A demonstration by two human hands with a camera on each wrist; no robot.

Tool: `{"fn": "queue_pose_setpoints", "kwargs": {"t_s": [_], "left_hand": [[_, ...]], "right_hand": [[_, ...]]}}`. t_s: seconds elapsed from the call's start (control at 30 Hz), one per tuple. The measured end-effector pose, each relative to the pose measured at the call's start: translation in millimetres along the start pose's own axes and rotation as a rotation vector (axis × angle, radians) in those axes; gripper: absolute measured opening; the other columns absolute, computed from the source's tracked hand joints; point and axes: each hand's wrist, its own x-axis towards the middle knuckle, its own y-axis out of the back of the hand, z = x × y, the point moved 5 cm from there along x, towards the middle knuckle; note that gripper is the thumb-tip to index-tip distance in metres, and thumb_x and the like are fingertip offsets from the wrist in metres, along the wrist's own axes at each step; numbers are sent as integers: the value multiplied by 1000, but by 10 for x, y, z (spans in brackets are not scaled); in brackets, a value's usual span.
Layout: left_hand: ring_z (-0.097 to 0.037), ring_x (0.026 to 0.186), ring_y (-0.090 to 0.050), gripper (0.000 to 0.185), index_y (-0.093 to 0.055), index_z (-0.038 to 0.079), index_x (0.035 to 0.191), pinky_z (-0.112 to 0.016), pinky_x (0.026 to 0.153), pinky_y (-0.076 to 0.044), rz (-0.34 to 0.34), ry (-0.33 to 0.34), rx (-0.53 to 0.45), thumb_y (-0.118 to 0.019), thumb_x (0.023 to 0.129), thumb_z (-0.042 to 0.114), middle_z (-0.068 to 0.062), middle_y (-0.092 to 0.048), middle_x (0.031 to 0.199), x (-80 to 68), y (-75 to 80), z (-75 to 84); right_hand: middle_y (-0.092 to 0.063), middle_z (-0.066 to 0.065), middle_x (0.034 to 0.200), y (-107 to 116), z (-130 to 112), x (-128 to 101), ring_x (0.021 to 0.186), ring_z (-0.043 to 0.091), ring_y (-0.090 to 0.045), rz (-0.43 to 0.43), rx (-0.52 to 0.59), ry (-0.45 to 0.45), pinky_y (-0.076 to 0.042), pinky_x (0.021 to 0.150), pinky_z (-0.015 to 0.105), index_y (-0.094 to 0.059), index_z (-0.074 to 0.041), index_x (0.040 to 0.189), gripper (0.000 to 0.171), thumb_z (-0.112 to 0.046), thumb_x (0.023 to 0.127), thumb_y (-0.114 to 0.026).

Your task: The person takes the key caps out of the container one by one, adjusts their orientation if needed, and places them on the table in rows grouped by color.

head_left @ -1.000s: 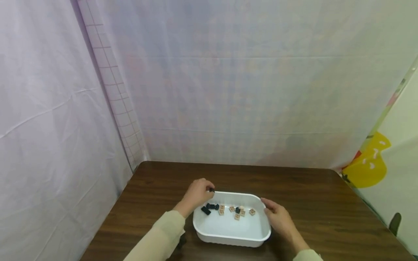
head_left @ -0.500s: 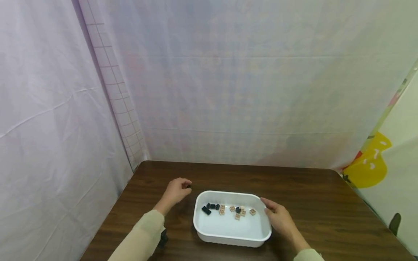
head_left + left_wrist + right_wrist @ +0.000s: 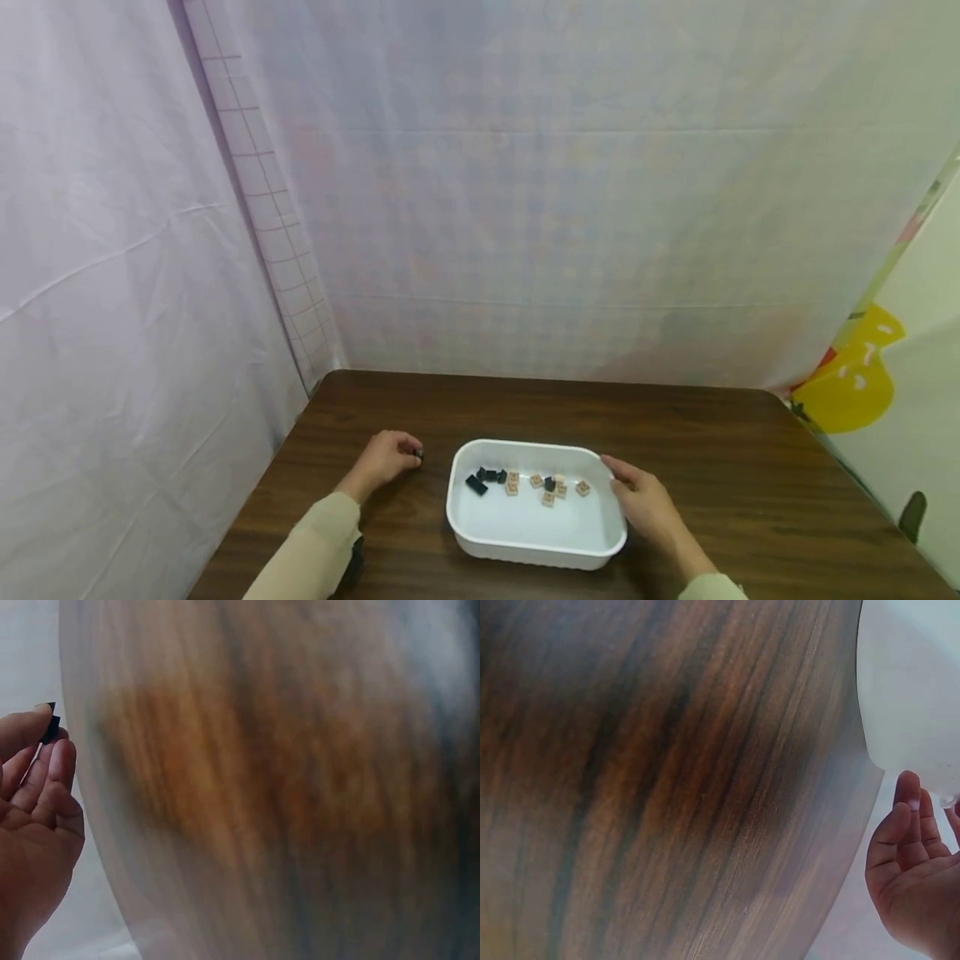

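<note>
Closest to us, our right hand (image 3: 647,508) rests with relaxed fingers against the right rim of the tub (image 3: 537,552), tan and black tiles (image 3: 546,487) inside. Further out, our left hand (image 3: 382,458) pinches a black piece (image 3: 418,454) just left of the tub, low over the table (image 3: 675,425).

Wood table (image 3: 675,433), seemingly cloth-draped walls (image 3: 525,208).

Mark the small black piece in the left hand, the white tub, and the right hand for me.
small black piece (image 3: 51,729), left wrist view, on its visible edge at the fingertips.
white tub (image 3: 536,552), head view, on its near wall.
right hand (image 3: 643,507), head view, on its back.
</note>
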Motion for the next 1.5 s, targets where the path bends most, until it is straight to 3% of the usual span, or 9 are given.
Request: {"fn": "queue_pose_setpoints", "kwargs": {"t_s": [0.4, 0.63, 1.0, 1.3, 1.5], "left_hand": [[-15, 79, -55, 16, -74, 2, 94, -36, 75, -47, -21, -24, 16, -78, 78, 0, -2, -62, 82, -18, -102, -32], [-16, 78, -56, 19, -73, -1, 94, -36, 74, -48, -18, -57, 0, -78, 76, -2, -4, -63, 81, -30, -106, -23], [-16, 78, -57, 27, -72, 0, 101, -36, 74, -48, -19, 1, -24, -79, 75, -2, -4, -63, 82, -26, -80, -77], [-18, 77, -59, 18, -72, 0, 92, -37, 73, -50, -7, -43, 21, -79, 75, 0, -4, -66, 81, -32, -89, -59], [-20, 81, -60, 21, -72, 0, 97, -40, 76, -51, -4, -6, 7, -79, 78, 3, -6, -66, 86, -41, -54, -35]], "right_hand": [[-54, 28, 135, -8, 21, 6, 117, 39, -57, -4, 11, -18, -50, 91, 48, -57, 0, 137, 40, -5, 98, -50], [-53, 28, 136, -16, 24, 5, 123, 44, -52, -7, 0, -11, -46, 96, 54, -56, 0, 138, 41, -6, 98, -50], [-53, 29, 136, -15, 26, 7, 122, 43, -53, -4, 2, -12, -45, 96, 54, -56, 0, 138, 41, -7, 98, -50], [-56, 30, 133, -6, 28, 8, 117, 42, -57, -7, -8, 15, -48, 93, 51, -57, 1, 136, 40, -5, 97, -51], [-57, 30, 131, -4, 20, 9, 115, 41, -58, -5, 0, 14, -49, 91, 50, -57, 2, 136, 40, -5, 97, -51]]}}
